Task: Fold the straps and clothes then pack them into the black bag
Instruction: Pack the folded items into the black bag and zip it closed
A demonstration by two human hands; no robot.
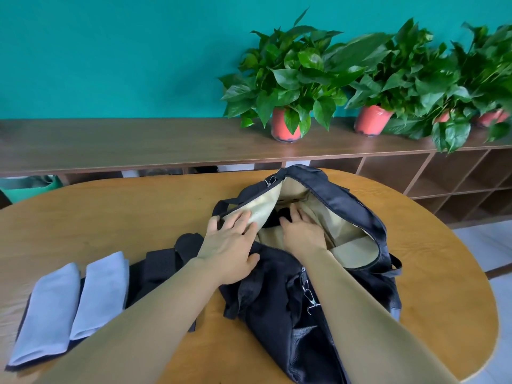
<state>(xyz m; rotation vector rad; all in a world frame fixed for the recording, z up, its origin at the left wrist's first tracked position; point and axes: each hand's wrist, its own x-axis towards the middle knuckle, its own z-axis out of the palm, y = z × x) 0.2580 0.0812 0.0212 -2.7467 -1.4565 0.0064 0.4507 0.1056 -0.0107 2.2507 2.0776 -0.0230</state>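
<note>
Bag: black bag (346, 200) lies on the table (110, 217), right of centre, zip undone, mouth wide, tan lining showing
Left hand: left hand (230, 239) at the near-left lip of the opening; fingers (238, 220) spread nearly flat on the lining flap, pressing it back; thumb rests on the black outer cloth
Right hand: right hand (302, 231) inside the bag, palm down, fingers (295, 216) extended and gripping nothing, tips at a dark item (279, 214) deep in the bag; contact unclear
Cloths: two folded cloths (47, 309), pale blue-grey, side by side at the table's near-left, lying on dark fabric
Straps: black straps (160, 267) bundled between the cloths and the bag
Background: potted plants (288, 76) in red pots on a long wooden shelf (138, 145)
</note>
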